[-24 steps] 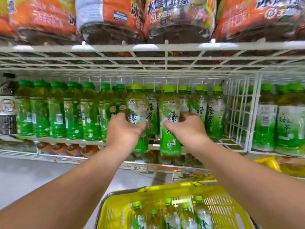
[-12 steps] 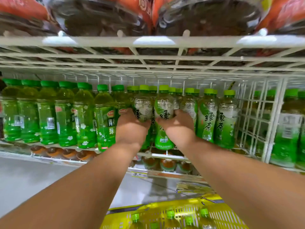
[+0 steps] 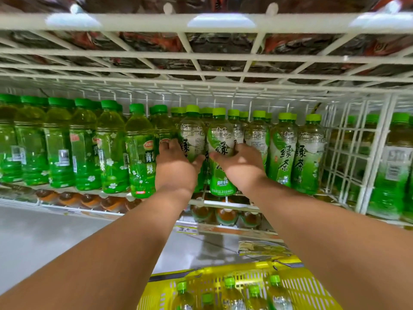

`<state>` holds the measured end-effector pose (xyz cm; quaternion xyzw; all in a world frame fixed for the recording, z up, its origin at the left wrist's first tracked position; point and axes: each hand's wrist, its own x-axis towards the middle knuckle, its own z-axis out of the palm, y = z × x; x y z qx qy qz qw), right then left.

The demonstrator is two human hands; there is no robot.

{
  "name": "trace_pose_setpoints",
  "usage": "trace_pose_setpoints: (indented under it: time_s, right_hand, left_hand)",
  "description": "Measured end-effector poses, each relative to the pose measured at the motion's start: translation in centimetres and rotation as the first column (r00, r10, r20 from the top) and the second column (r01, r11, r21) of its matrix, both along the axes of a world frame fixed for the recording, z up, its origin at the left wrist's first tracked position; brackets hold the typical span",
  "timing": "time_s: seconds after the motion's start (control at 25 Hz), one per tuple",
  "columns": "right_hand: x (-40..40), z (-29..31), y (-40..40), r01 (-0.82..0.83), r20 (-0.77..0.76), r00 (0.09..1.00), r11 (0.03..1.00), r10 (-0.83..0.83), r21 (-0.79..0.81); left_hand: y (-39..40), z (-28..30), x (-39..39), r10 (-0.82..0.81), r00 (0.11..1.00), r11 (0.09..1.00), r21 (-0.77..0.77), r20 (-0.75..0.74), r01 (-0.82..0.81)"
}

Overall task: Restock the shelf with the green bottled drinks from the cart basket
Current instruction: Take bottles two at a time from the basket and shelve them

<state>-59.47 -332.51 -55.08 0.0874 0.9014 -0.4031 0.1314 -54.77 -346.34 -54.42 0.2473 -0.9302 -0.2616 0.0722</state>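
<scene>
1. The white wire shelf (image 3: 225, 195) carries upright green-capped plastic bottles at twelve o'clock from the hands.
2. The yellow plastic cart basket (image 3: 312, 289), at six o'clock, holds more bottles.
3. The left hand (image 3: 176, 166) wraps one upright light-green tea bottle (image 3: 192, 133); the right hand (image 3: 240, 164) wraps its neighbour bottle (image 3: 220, 139).

A shop aisle: white wire shelves (image 3: 201, 52) stocked with rows of bottled drinks (image 3: 85, 148), a shelf-edge price tag (image 3: 186, 229), and a yellow shopping basket (image 3: 308, 289).
</scene>
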Motion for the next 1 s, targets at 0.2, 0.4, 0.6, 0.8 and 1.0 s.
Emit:
trace_pose_setpoints:
  time_s: [0.2,0.4,0.6,0.8,1.0]
  right_hand:
    - [0.1,0.7,-0.6,0.027,0.033,0.999,0.999,-0.027,0.021]
    - [0.2,0.7,-0.6,0.014,0.069,0.998,1.0,-0.014,0.008]
    - [1.4,0.5,0.8,-0.033,0.115,0.993,0.998,0.039,-0.055]
    - [4.1,0.6,1.7,-0.129,0.021,0.992,0.988,0.127,0.084]
    - [8.3,1.1,3.4,-0.291,-0.106,0.936,0.908,0.335,0.302]
  left_hand:
    - [0.2,0.0,1.2,0.007,1.0,0.999,0.034,-0.028,-0.006]
    - [-0.2,0.0,1.8,0.006,1.0,0.999,0.042,0.019,-0.007]
    - [-0.8,-0.5,2.9,-0.066,0.997,0.998,-0.022,0.051,0.067]
    - [-0.9,-1.0,5.1,-0.192,0.978,0.968,-0.147,0.076,0.202]
    - [-0.5,0.0,9.1,-0.348,0.932,0.858,-0.365,0.103,0.361]
